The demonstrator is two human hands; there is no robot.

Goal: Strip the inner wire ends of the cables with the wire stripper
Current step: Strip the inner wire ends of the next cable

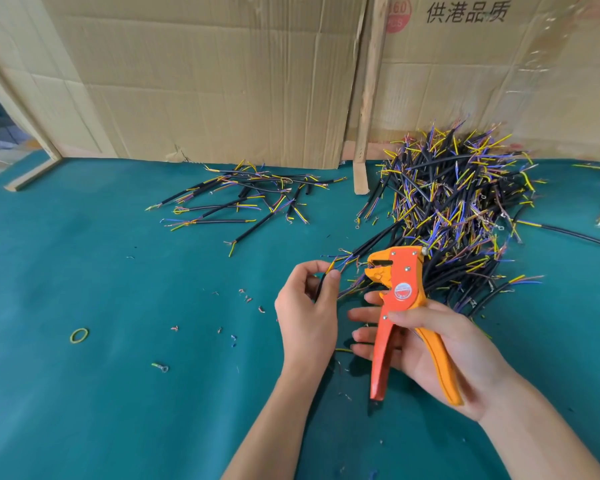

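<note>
The cable [323,284] is pinched in the left hand [307,315] near the tabletop's front edge, just beside the wire stripper [400,306]. The right hand [440,351] grips its handles (still spread). I think one wire should go straight between the jaws before squeezing.

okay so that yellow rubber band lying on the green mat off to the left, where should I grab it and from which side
Pinch the yellow rubber band across one stretch of its loop, coming straight down from above. It lies flat on the green mat as a thin open ring with nothing standing around it, so no side offers an edge to get under.
</note>
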